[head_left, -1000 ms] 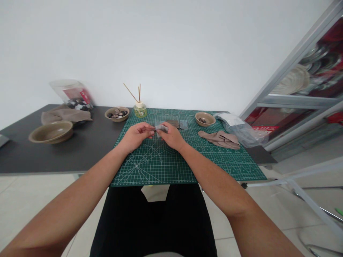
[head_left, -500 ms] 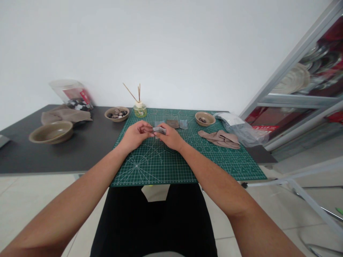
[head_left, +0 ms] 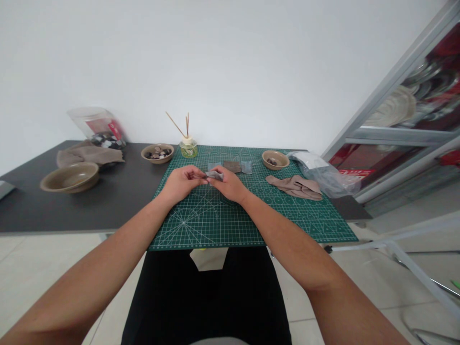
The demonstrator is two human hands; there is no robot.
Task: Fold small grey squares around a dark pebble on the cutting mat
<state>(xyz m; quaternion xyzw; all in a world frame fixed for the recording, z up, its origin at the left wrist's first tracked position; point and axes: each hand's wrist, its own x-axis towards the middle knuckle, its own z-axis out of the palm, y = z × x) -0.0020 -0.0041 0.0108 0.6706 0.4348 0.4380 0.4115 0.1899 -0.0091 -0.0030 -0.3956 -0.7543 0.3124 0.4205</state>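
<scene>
Over the green cutting mat (head_left: 237,230), my two hands meet at a small, thin grey piece that looks like folded cloth or paper (head_left: 214,175). My right hand (head_left: 230,183) is closed around it, thumb on top. My left hand (head_left: 183,183) pinches at its left end; whether a smaller item sits between those fingertips cannot be made out. Just beyond my right hand lies a flat brown piece (head_left: 232,166) with a pale blue-grey piece (head_left: 246,166) beside it. Another pale edge shows behind my fingers, partly hidden.
Left on the dark table are a large bowl (head_left: 70,177), a brown cloth (head_left: 88,154), a clear bag of dark and light pieces (head_left: 108,139) and a bowl of stones (head_left: 157,160). A reed diffuser (head_left: 188,147), small bowl (head_left: 275,164), crumpled cloth (head_left: 296,186) and plastic bag (head_left: 327,175) stand around the mat.
Hardly anything differs. Both hands keep their hold on the grey piece, with only a slight shift of the whole view.
</scene>
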